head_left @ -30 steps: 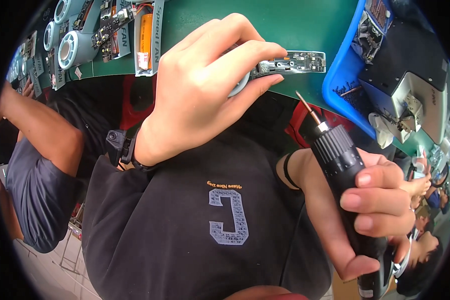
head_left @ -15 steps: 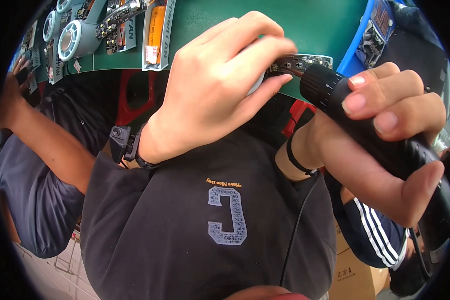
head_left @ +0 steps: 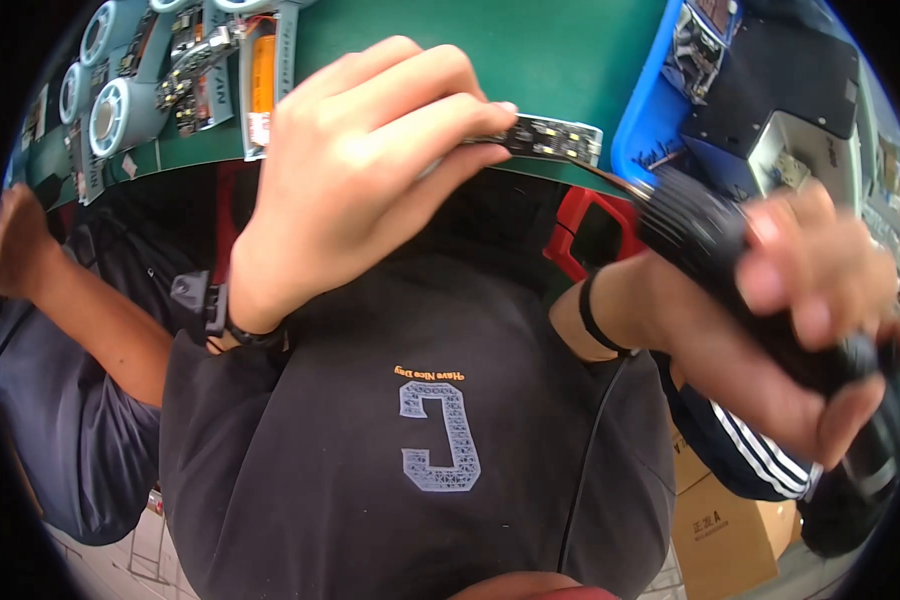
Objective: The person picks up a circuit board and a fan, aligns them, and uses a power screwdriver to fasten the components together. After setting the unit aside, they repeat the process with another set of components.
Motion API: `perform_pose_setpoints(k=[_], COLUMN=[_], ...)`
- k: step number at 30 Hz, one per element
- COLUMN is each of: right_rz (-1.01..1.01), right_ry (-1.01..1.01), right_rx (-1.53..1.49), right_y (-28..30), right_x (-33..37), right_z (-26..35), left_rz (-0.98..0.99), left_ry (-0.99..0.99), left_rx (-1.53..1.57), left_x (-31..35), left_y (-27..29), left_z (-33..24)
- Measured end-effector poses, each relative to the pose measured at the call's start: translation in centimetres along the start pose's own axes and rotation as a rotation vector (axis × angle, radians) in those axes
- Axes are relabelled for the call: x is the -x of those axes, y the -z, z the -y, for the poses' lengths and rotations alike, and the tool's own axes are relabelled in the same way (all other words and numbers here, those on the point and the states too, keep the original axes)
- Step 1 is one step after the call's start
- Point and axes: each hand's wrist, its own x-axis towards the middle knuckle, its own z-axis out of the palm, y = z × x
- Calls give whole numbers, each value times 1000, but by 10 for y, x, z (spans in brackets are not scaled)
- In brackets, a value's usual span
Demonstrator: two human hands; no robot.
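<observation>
My left hand [head_left: 355, 165] is closed on a narrow light-coloured housing, mostly hidden behind my fingers. From my fingertips juts its end, with a black circuit board [head_left: 560, 141] dotted with small pale parts. In my right hand [head_left: 815, 275], blurred by motion, is a thick black electric screwdriver [head_left: 692, 218], tilted up toward the board. Its thin bit [head_left: 610, 177] points at the board's lower edge; whether it touches cannot be made out.
Several pale blue handheld fans [head_left: 110, 118] with exposed boards lie at the far left, beside an open housing with an orange battery [head_left: 262, 75]. A blue bin [head_left: 625, 135] holding boards stands right. A red stool frame [head_left: 560, 240] shows below the green table [head_left: 470, 50]. Another person's arm [head_left: 100, 300] is at left.
My left hand has shifted left with the housing, and more of the board shows. The screwdriver's head has moved down and right, away from the board, so its bit is visible. The whole view has shifted slightly.
</observation>
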Motion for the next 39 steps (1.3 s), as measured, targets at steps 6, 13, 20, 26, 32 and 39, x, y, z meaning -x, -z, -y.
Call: perform_pose_setpoints(k=[6,13,20,26,32,39], right_rz=[-61,-157,-279,-266,-225,-89], right_ry=[125,273,431,315,161,-66], right_rx=[332,475,722,723,696,568], right_y=[43,37,92,100,121,108], right_x=[25,35,-4,-13,-22,-37], right_z=[7,30,89,75,77,66], left_rz=[-21,-35,-60,-57,-58,-11], left_ry=[-94,-77,-28,-48,-41,-90], left_rx=[-109,-143,-164,-176,-217,-231], left_x=[-6,-2,-2,-2,-4,-6], left_y=[4,-2,-9,-10,-6,-3], left_z=[-8,-13,-16,-16,-17,-12])
